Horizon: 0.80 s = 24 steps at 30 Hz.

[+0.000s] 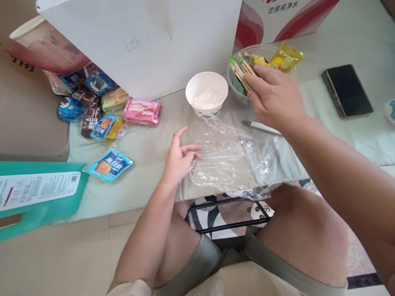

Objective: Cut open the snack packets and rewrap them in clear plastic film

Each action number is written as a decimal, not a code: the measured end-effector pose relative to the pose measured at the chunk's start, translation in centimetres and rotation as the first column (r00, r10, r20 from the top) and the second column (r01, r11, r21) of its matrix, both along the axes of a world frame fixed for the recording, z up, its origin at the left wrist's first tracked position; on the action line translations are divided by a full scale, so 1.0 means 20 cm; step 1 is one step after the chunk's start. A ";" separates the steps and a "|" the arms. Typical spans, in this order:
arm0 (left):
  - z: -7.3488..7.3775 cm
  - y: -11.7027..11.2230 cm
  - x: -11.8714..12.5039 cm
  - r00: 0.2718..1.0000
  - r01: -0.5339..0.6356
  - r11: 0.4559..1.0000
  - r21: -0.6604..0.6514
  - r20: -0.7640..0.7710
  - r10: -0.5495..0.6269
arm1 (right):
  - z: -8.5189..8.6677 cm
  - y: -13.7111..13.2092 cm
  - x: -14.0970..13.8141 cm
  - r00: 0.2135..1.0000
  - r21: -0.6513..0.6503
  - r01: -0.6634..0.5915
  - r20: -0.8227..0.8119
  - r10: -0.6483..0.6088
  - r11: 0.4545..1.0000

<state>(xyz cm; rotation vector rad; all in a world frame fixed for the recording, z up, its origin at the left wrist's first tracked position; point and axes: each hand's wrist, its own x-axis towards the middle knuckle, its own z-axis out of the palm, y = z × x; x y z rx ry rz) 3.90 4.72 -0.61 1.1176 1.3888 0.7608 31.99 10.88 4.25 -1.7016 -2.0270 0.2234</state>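
My right hand (274, 96) is over a clear round plastic bowl (232, 82), its fingers closed around a bundle of thin wooden sticks (241, 74) with green at their upper ends. Yellow-wrapped snack packets (286, 57) lie in the bowl behind the hand. My left hand (180, 158) rests at the left edge of a crumpled clear plastic sheet (222, 160), fingers apart and holding nothing. Between the hands, farther back, stands a white paper bowl (206, 92) with a blue pattern near its base. Partly under my right wrist lies a slim white-handled tool (262, 126).
Several wrapped snacks (101, 107) are piled at the left, with a pink packet (142, 112) and a blue packet (109, 164) nearby. A green jug (46, 209) stands front left. White cartons (185, 37) line the back. A black phone (348, 91) lies at the right.
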 end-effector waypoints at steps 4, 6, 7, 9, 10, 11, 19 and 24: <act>0.00 0.00 0.00 1.000 -0.005 1.000 0.001 -0.008 0.005 | -0.08 0.02 0.02 0.995 -0.056 -0.010 -0.098 0.005 0.998; 0.00 0.00 0.00 1.000 -0.013 1.000 -0.006 -0.001 0.013 | -0.08 0.00 0.02 0.993 -0.057 -0.013 -0.122 0.006 0.998; 0.00 0.00 0.00 1.000 -0.015 1.000 -0.007 0.003 0.015 | -0.07 -0.01 0.03 0.992 -0.053 -0.016 -0.122 0.010 0.998; 0.00 0.01 0.00 1.000 -0.011 1.000 -0.008 0.005 0.011 | -0.06 -0.02 0.04 0.995 -0.051 -0.024 -0.103 0.019 0.998; 0.00 0.01 0.00 1.000 -0.007 1.000 -0.007 0.003 0.007 | -0.05 -0.01 0.05 0.996 -0.063 -0.035 -0.084 0.030 0.997; 0.00 0.01 0.00 1.000 -0.002 1.000 -0.009 0.000 0.002 | -0.04 0.00 0.06 0.997 -0.081 -0.049 -0.060 0.044 0.996; -0.01 0.01 -0.02 1.000 -0.024 1.000 -0.006 0.020 0.024 | 0.20 -0.19 0.00 0.995 0.127 0.095 -0.037 -0.091 0.987; 0.00 0.01 -0.04 0.998 -0.060 0.998 -0.005 0.011 0.060 | -0.04 -0.50 -0.12 0.947 0.125 0.205 -0.276 -0.164 0.971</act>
